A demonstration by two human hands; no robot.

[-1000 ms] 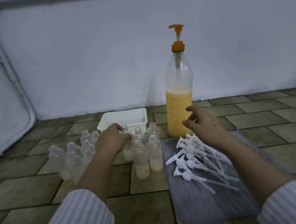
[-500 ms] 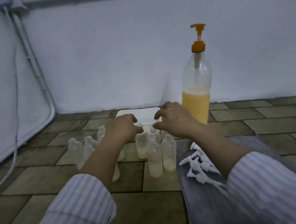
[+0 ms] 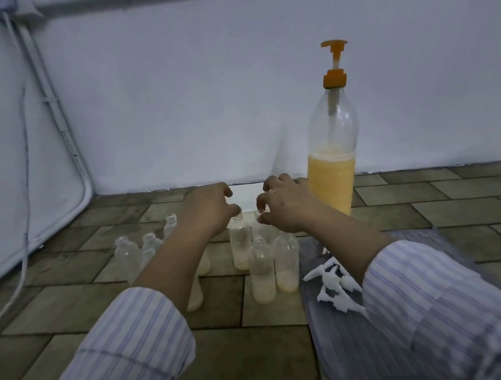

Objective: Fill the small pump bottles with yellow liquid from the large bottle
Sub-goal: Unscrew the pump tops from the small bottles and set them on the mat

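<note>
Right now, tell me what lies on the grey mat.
On the grey mat lie loose white pump heads. The right sleeve covers much of the pile, so their number cannot be told.

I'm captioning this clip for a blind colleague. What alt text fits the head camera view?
Two hands, left hand and right hand, reach with curled fingers over small clear bottles standing on a tiled floor, some holding a little yellow liquid. A large pump bottle stands behind; white pump tops lie on a grey mat.

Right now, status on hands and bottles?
Left hand and right hand curled over the small bottles, grip unclear. Large bottle upright, untouched. Pump tops loose on mat.
</note>
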